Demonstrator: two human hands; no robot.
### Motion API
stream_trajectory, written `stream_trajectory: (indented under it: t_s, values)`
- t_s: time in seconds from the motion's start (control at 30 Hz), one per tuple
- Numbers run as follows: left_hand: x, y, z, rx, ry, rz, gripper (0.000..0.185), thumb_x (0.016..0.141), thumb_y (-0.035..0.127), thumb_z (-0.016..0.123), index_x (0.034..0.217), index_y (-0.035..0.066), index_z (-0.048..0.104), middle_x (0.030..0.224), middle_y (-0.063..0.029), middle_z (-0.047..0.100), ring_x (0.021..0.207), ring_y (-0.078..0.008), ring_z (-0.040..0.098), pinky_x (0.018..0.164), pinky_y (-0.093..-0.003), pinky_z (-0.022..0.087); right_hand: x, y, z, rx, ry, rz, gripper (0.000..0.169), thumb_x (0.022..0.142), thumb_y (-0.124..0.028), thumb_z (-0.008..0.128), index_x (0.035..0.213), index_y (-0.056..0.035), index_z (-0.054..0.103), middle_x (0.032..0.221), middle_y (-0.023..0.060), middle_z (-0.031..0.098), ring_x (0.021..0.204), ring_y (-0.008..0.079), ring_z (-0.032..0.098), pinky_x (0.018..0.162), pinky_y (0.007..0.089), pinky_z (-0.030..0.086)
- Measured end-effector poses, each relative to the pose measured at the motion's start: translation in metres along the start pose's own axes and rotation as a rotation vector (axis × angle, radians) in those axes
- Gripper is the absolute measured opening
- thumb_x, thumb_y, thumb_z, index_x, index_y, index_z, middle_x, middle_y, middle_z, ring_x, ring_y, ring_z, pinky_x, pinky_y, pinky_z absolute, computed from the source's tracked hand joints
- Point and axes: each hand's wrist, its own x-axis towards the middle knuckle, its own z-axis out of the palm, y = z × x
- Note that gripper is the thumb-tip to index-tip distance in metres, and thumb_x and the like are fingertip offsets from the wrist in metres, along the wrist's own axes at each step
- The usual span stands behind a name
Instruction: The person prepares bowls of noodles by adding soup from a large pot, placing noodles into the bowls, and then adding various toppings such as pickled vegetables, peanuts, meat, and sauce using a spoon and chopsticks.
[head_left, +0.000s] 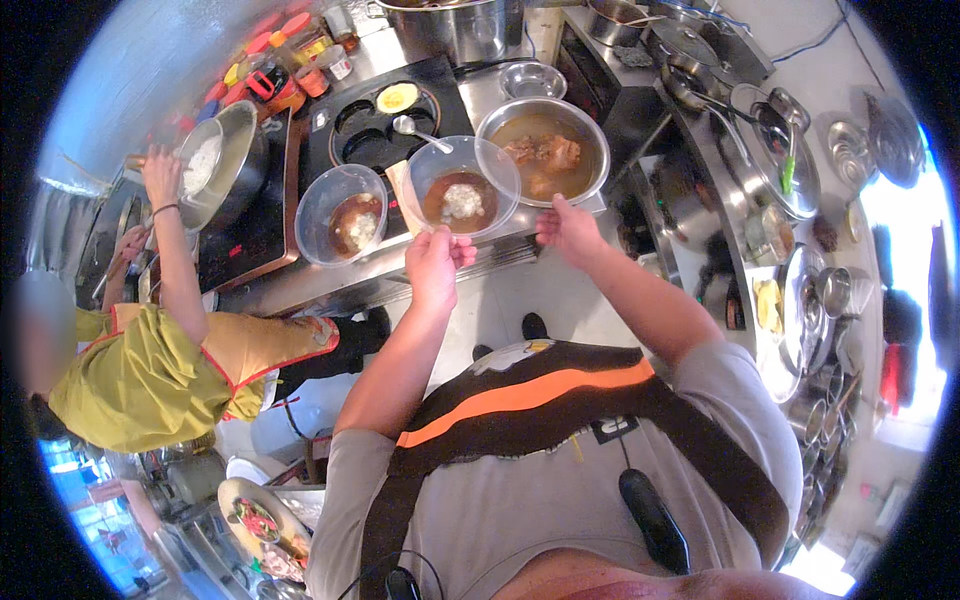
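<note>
My left hand (436, 262) pinches the near rim of a clear plastic bowl (420, 187), which holds brown liquid with a white clump (463, 201) in it. To its left stands a second clear plastic bowl (319, 217) with similar brown liquid and white bits. My right hand (570, 229) is just in front of a stainless steel basin (602, 161), its fingers loosely apart and nothing in them. Brown pieces of food (555, 152) lie in that basin's cloudy liquid. A metal spoon (420, 131) rests by the held bowl's far side.
Behind the bowls, a black multi-hole pan (349, 124) has an egg (397, 97) in one hollow. At left, a co-worker (150, 375) reaches over a large wok (244, 142). A tall stockpot (457, 34) stands at the back. Pans and lids crowd the right-hand counter (739, 277).
</note>
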Motion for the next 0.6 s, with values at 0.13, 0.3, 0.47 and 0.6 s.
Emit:
stream_trajectory:
  t_s: [0.13,0.3,0.47,0.6]
  values:
    - [0.001,-0.002,0.003,0.002,0.006,0.020,0.016,0.082,0.012,0.043,0.071,0.002,0.045,0.067,-0.0127,0.057,0.054,-0.0188,0.056,0.049,-0.0278,0.047,0.010,-0.003,-0.006,0.016,0.035,-0.033,0.032,0.084,-0.030,0.045,0.094,0.0003,0.046,0.078,0.0101,0.054,0.066,0.0186,0.054,0.057,0.0317,0.049]
    - [0.005,-0.007,0.010,-0.040,0.017,0.021,0.018,0.084,0.015,0.043,0.074,0.000,0.046,0.070,-0.0127,0.057,0.056,-0.0191,0.057,0.050,-0.0272,0.047,0.023,-0.023,-0.028,-0.121,0.155,-0.054,0.028,0.083,-0.025,0.043,0.087,0.0020,0.049,0.078,0.0124,0.055,0.067,0.0207,0.054,0.058,0.0333,0.048]
    - [0.012,-0.017,0.015,-0.068,0.011,0.034,0.019,0.085,0.017,0.042,0.076,0.001,0.046,0.072,-0.0131,0.057,0.059,-0.0189,0.057,0.052,-0.0288,0.048,0.033,-0.043,-0.052,-0.257,0.110,-0.017,0.033,0.081,-0.028,0.042,0.086,0.0025,0.052,0.076,0.0123,0.057,0.068,0.0209,0.056,0.058,0.0335,0.048]
    - [0.013,-0.022,0.015,-0.073,0.054,0.038,0.021,0.086,0.019,0.042,0.075,0.002,0.046,0.072,-0.0124,0.057,0.059,-0.0190,0.057,0.052,-0.0297,0.048,0.026,-0.054,-0.052,-0.308,0.054,0.006,0.035,0.081,-0.030,0.042,0.089,0.0024,0.052,0.077,0.0121,0.058,0.068,0.0211,0.056,0.060,0.0344,0.048]
